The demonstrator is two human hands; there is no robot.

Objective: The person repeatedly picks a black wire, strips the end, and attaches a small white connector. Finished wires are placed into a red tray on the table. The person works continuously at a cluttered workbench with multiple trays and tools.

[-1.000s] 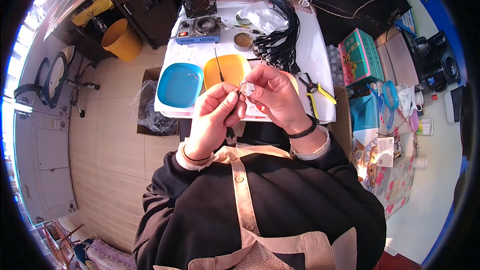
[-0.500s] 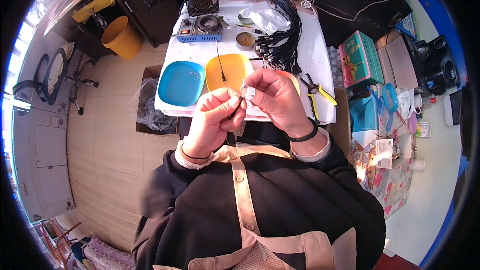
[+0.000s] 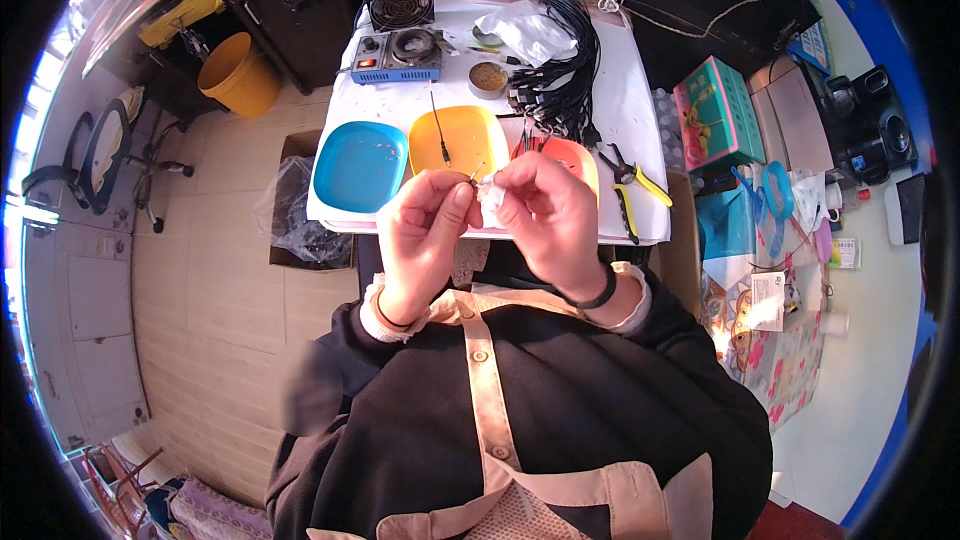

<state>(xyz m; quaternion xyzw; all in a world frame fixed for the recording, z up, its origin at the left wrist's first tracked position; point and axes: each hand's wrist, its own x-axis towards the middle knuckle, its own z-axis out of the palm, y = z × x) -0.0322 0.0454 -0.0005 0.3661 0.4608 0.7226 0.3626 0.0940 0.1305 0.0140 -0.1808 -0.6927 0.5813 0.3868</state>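
In front of my chest, above the table's near edge, both hands meet. My left hand point(image 3: 428, 232) pinches the end of a thin dark cable point(image 3: 474, 179), with fine wire tips sticking up past thumb and forefinger. Between the thumb and fingers of my right hand point(image 3: 548, 222) is a small crumpled white tissue point(image 3: 491, 197), close beside the cable end. Just beyond lie a yellow tray point(image 3: 458, 130) with one thin black cable point(image 3: 441, 135) across it and a pinkish-red tray point(image 3: 575, 153), partly covered by my right hand. Further left is a blue tray point(image 3: 360, 167).
A blue soldering pot point(image 3: 396, 58), a round tin point(image 3: 488, 80) and a bundle of black cables point(image 3: 562, 90) occupy the table's far part. Yellow-handled wire strippers point(image 3: 627, 187) lie at the right edge. A box with clear plastic bags point(image 3: 312, 205) stands on the floor at left.
The right hand has come down and the left has turned more upright. The tissue has dropped slightly, and the wire tips now show above my left fingers.
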